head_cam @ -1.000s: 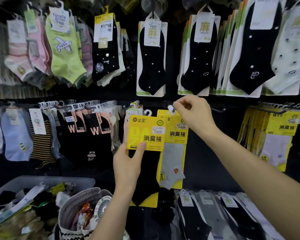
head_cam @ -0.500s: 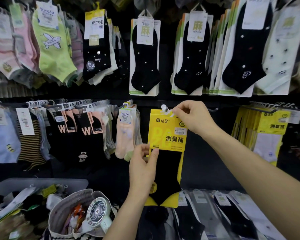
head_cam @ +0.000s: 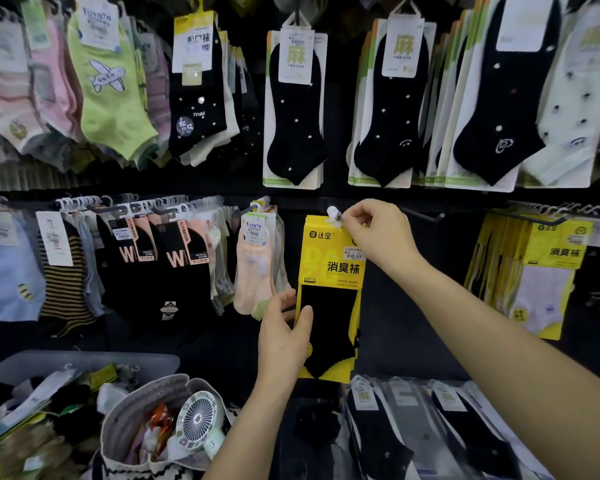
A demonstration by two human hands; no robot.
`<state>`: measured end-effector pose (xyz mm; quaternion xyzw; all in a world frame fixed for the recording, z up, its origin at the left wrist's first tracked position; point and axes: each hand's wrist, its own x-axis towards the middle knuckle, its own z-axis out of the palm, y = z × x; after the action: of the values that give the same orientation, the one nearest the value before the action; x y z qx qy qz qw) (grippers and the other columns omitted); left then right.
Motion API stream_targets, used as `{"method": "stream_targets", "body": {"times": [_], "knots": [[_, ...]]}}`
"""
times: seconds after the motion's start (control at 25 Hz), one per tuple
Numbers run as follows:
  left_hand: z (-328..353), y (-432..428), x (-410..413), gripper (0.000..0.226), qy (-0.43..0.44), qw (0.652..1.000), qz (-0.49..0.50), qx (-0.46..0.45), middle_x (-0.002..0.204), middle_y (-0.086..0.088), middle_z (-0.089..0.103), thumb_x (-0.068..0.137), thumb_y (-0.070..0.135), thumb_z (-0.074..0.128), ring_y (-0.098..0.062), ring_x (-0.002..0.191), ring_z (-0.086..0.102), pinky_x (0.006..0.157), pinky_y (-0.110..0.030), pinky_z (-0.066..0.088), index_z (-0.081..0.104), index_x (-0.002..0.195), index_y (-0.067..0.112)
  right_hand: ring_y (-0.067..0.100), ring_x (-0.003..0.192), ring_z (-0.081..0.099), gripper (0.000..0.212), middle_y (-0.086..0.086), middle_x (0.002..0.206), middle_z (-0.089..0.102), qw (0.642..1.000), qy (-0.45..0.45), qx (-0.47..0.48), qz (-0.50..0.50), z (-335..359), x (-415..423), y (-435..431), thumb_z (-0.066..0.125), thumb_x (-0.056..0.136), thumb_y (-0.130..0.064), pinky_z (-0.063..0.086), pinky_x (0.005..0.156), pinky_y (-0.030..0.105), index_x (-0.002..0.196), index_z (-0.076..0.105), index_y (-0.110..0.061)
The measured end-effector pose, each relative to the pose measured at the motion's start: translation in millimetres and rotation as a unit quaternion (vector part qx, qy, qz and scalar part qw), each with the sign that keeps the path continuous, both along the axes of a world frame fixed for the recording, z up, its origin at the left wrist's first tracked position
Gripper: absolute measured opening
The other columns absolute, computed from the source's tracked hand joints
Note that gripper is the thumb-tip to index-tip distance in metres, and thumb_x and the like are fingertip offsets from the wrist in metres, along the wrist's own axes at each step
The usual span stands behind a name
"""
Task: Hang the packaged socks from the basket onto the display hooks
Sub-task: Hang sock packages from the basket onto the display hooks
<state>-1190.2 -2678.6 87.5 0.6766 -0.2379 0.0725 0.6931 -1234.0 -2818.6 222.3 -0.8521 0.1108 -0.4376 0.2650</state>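
A yellow pack of black socks (head_cam: 329, 271) hangs in the middle of the lower display row. My right hand (head_cam: 378, 233) pinches its white plastic hanger (head_cam: 334, 214) at the top, at the tip of a display hook. My left hand (head_cam: 284, 332) grips the pack's lower left edge, thumb across the black sock. The grey basket (head_cam: 84, 362) with several loose sock packs sits at the lower left.
Rows of hung socks fill the wall above and to both sides; more yellow packs (head_cam: 541, 268) hang at the right. An empty hook (head_cam: 426, 216) juts out right of my hand. A bag with a small white fan (head_cam: 196, 419) stands below. Flat packs (head_cam: 430, 427) lie lower right.
The yellow pack moved right, in front of the grey-sock pack on the hook, which it now hides. My left hand slid from its label to its lower edge. The right hand stayed at the hanger.
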Motion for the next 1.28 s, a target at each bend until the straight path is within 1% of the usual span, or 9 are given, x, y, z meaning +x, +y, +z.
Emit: {"method": "stream_targets", "body": {"times": [0.2,0.4,0.6,0.72,0.84,0.96,1.08,1.2,1.28], "knots": [[-18,3,-1,0.038,-0.003,0.997,0.039,0.065,0.123,0.002,0.053,0.089,0.02,0.06,-0.012,0.114,0.051,0.096,-0.036,0.047,0.049,0.124,0.013,0.008,0.076,0.049,0.013,-0.008,0.082,0.054,0.997,-0.055,-0.012,0.048,-51,-47,1,0.06,0.086,-0.023,0.042,0.071,0.019,0.099,0.061,-0.025],[-88,17,-23,0.041,0.053,0.987,0.042,0.145,0.122,0.005,0.045,0.09,0.024,0.059,-0.011,0.111,0.047,0.094,-0.03,0.043,0.044,0.127,0.013,0.005,0.071,0.052,0.016,-0.01,0.075,0.057,0.987,0.106,0.076,0.097,-200,-108,1,0.063,0.086,-0.02,0.04,0.063,0.012,0.086,0.057,-0.034],[-214,25,-85,0.033,0.208,0.94,-0.01,0.271,0.11,0.001,0.051,0.091,0.02,0.057,-0.017,0.105,0.053,0.085,-0.025,0.042,0.047,0.121,0.008,0.011,0.073,0.056,0.003,0.0,0.08,0.064,0.907,0.345,0.224,0.085,-357,-141,25,0.062,0.088,-0.016,0.043,0.069,0.022,0.089,0.063,-0.018],[-282,48,-106,0.024,0.287,0.905,0.029,0.314,0.109,-0.018,0.06,0.09,0.006,0.054,-0.032,0.104,0.057,0.085,-0.03,0.042,0.055,0.111,-0.004,0.017,0.09,0.063,0.017,0.007,0.097,0.069,0.858,0.455,0.225,0.086,-418,-149,39,0.061,0.088,-0.022,0.047,0.079,0.025,0.1,0.066,-0.01],[-319,67,-104,0.013,0.307,0.874,0.014,0.375,0.083,-0.029,0.061,0.085,0.001,0.052,-0.04,0.082,0.059,0.066,-0.04,0.043,0.06,0.081,-0.008,0.021,0.104,0.062,0.03,0.008,0.11,0.068,0.812,0.525,0.243,0.071,-460,-147,48,0.06,0.088,-0.027,0.046,0.087,0.028,0.111,0.062,-0.008],[-343,75,-99,0.025,0.327,0.853,-0.007,0.407,0.064,-0.011,0.059,0.082,-0.002,0.052,-0.028,0.065,0.057,0.058,-0.031,0.037,0.053,0.059,0.009,0.023,0.111,0.059,0.04,0.009,0.119,0.064,0.769,0.574,0.277,0.045,-501,-143,61,0.06,0.088,-0.031,0.043,0.089,0.026,0.119,0.058,-0.006],[-366,79,-95,0.008,0.378,0.845,-0.018,0.377,0.091,-0.011,0.07,0.084,0.004,0.06,-0.025,0.087,0.064,0.072,-0.027,0.046,0.067,0.086,0.002,0.024,0.108,0.06,0.039,0.01,0.115,0.065,0.735,0.588,0.337,0.014,-536,-137,81,0.064,0.085,-0.031,0.045,0.084,0.027,0.114,0.06,-0.005],[-383,80,-91,0.02,0.419,0.833,-0.007,0.363,0.1,-0.01,0.071,0.082,0.015,0.067,-0.023,0.093,0.064,0.083,-0.031,0.05,0.069,0.101,0.008,0.023,0.101,0.062,0.034,0.01,0.112,0.066,0.702,0.532,0.474,-0.014,-559,-125,100,0.071,0.081,-0.019,0.052,0.081,0.031,0.111,0.06,-0.008],[-391,80,-88,0.024,0.432,0.826,-0.009,0.361,0.104,-0.008,0.07,0.082,0.018,0.068,-0.023,0.096,0.064,0.088,-0.035,0.051,0.067,0.105,0.01,0.02,0.085,0.064,0.018,0.013,0.105,0.067,0.678,0.508,0.53,-0.028,-565,-118,105,0.068,0.081,-0.007,0.054,0.064,0.027,0.098,0.061,-0.009]]}}
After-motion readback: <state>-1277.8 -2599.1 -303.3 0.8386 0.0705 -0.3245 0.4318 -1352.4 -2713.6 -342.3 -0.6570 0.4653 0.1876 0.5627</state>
